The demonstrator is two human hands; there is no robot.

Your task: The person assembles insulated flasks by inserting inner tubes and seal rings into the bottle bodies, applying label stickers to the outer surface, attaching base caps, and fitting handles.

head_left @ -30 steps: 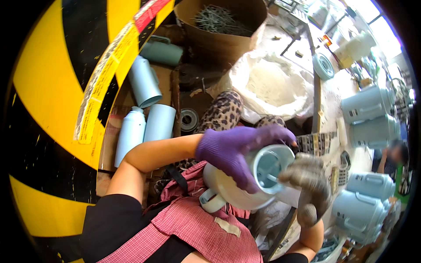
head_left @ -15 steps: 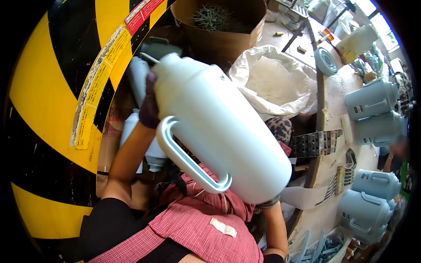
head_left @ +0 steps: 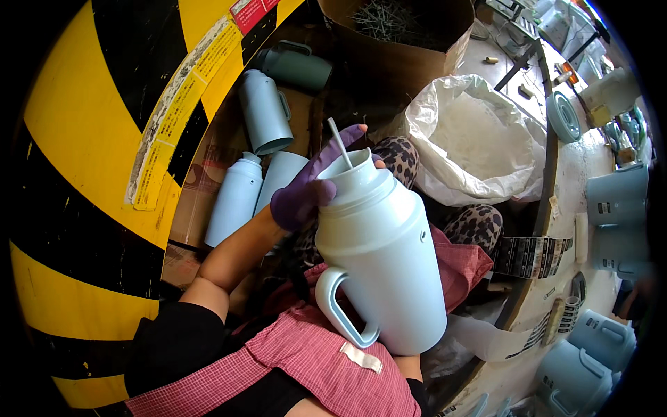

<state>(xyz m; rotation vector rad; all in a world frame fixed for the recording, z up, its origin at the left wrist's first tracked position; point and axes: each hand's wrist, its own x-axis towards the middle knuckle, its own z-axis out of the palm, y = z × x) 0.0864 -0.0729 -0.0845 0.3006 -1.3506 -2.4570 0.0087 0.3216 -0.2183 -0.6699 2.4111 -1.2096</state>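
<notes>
One pale blue jug [head_left: 389,278] stands nearly upright over the lap, just below and to the right of the fingers of the left hand [head_left: 303,198]; half a second ago it leaned far over, its mouth toward the upper left. Now the mouth opens upward — and the thin pale rod [head_left: 338,142] in it, which pointed leftward then, rises steeply beside the stretched-out index finger. The purple-gloved hand is clamped about the neck, thumb on the near side, another fingertip showing at the far rim. The right hand is hidden by the jug, so I cannot tell whether its fingers are apart or together.

The jug's body is smooth with a soft sheen, narrowing to a stepped neck, with a looped handle [head_left: 332,292] below the thumb. A checked red apron [head_left: 326,361] lies creased under it.

Right of the fingertips, beyond open room, comes the crumpled rim of a white sack [head_left: 420,128]; farther right runs the long edge of a workbench [head_left: 570,187]. Left of the fingers, blue vessels [head_left: 236,198] lie close together on cardboard [head_left: 191,194] — tighter space than above the mouth.
</notes>
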